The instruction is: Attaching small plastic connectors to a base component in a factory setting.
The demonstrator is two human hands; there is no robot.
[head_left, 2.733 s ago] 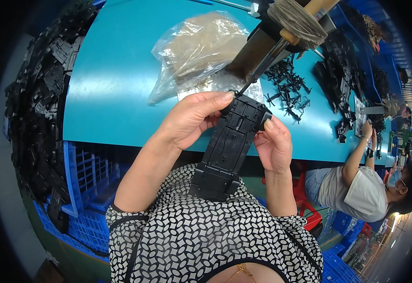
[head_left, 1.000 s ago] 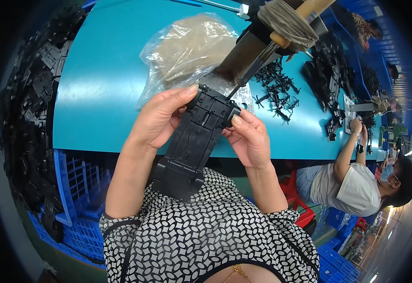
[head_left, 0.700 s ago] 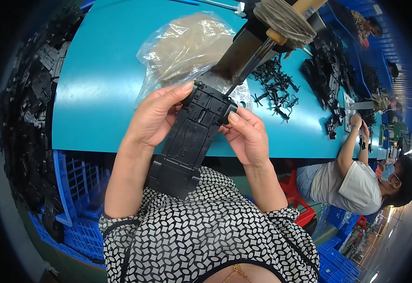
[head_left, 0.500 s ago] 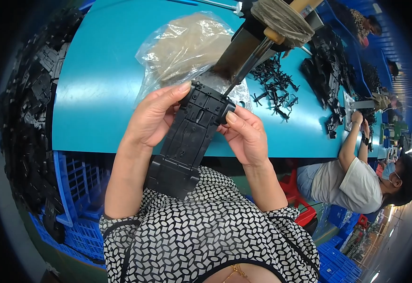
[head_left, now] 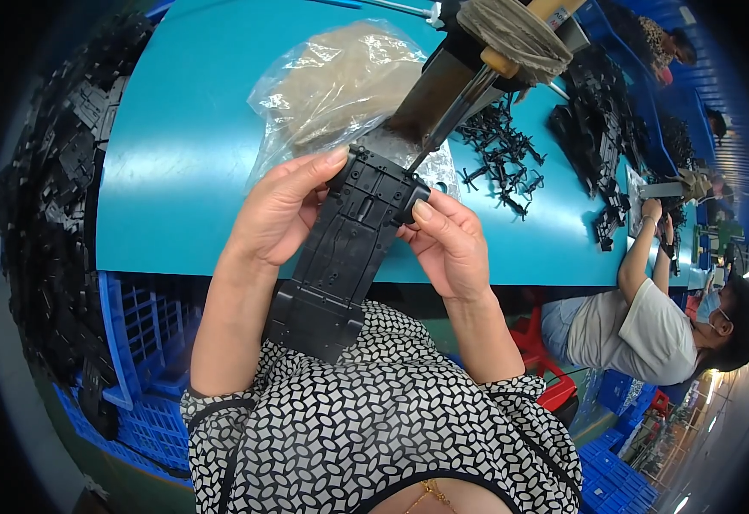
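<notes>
Between my two hands is a long black plastic chassis plate [head_left: 340, 248], tilted, with its lower end near my chest. My left hand [head_left: 282, 206] grips its upper left corner, thumb on top. On the upper right corner, my right hand [head_left: 450, 244] pinches a protruding side with thumb and fingers. The thin metal bit of a mounted driver tool [head_left: 430, 146] comes down at the plate's upper right corner, close to a small screw post; whether they touch I cannot tell. My other fingers are hidden beneath the plate.
A clear plastic bag [head_left: 332, 94] of brownish contents lies on the teal table [head_left: 169, 197]. Small black parts [head_left: 512, 163] are piled right of the tool. Black parts [head_left: 66, 171] heap at left above a blue crate [head_left: 143, 334]. A co-worker [head_left: 640, 325] sits at right.
My hands and the plate stay almost still at the driver bit. The co-worker's arms and head have shifted slightly.
</notes>
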